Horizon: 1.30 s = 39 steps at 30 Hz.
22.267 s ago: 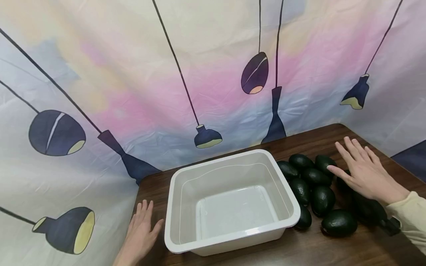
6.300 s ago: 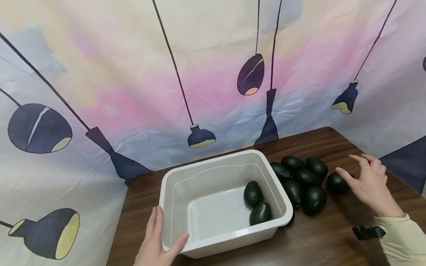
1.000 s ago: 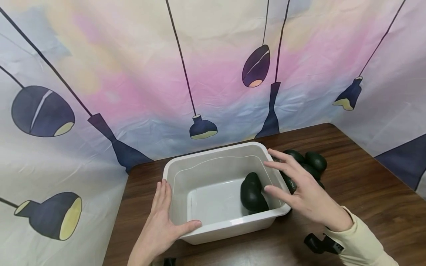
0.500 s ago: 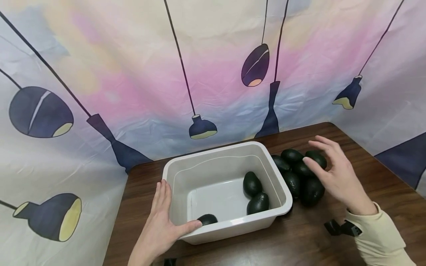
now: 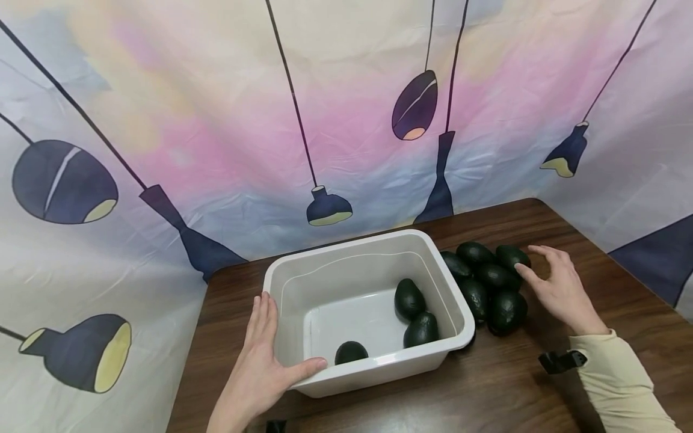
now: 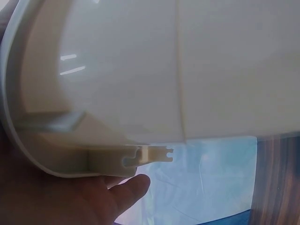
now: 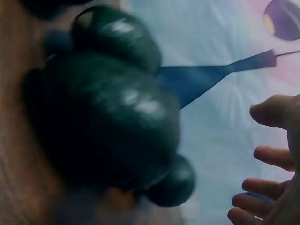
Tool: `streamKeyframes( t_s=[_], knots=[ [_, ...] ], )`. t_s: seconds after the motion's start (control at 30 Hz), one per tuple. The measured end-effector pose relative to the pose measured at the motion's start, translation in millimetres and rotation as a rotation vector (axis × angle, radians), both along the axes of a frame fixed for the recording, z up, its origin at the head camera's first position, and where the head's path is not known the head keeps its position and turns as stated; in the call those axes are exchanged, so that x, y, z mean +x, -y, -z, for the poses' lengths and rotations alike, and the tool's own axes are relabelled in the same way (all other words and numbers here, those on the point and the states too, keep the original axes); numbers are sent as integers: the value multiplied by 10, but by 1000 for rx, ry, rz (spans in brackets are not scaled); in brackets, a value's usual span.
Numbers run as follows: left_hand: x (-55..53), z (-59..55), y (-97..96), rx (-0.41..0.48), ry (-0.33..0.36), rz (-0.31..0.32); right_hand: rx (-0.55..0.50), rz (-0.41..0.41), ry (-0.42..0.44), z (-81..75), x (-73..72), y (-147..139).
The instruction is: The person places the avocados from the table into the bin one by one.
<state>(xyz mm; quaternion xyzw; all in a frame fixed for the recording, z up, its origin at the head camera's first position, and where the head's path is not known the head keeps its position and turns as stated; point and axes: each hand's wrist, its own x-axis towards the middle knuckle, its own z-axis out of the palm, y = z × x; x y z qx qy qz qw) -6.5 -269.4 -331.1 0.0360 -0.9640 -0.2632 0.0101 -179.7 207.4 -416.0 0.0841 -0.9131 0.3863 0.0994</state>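
Note:
A pale grey plastic basin stands on the table with three dark green avocados in it. My left hand rests on its near left corner, fingers fairly straight along the left side and thumb over the front rim. In the left wrist view the basin's outer wall fills most of the picture. My right hand is just right of a cluster of several avocados, nearest the far right one. In the right wrist view its fingers are spread, holding nothing.
The brown wooden table extends right and in front of the basin. Behind it hangs a pastel cloth printed with lamps. A black device sits at the right sleeve.
My right hand has moved from over the basin to the right side of the avocado cluster. A third avocado now shows at the basin's near side. My left hand has stayed on the corner.

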Motion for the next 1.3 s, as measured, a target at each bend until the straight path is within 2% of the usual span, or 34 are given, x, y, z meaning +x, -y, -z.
streamKeyframes(
  t_s=[0.17,0.3,0.47,0.63,0.77,0.93,1.3],
  knots=[
    [-6,2,1,-6,-8,2,6,18,20,158,-31,-24],
    [-2,-3,0,-5,-5,0,15,-9,12,224,-4,12],
    [-9,6,-9,-2,-1,0,52,-47,-36,268,133,121],
    [-15,9,-15,2,-1,4,98,-57,-7,337,303,207],
    [-9,10,-7,6,-4,2,101,-65,30,401,371,244],
    [2,18,-1,20,-13,-3,93,-68,54,448,403,269],
    [-3,16,-2,13,-14,-3,94,-66,46,497,424,286]
  ],
)
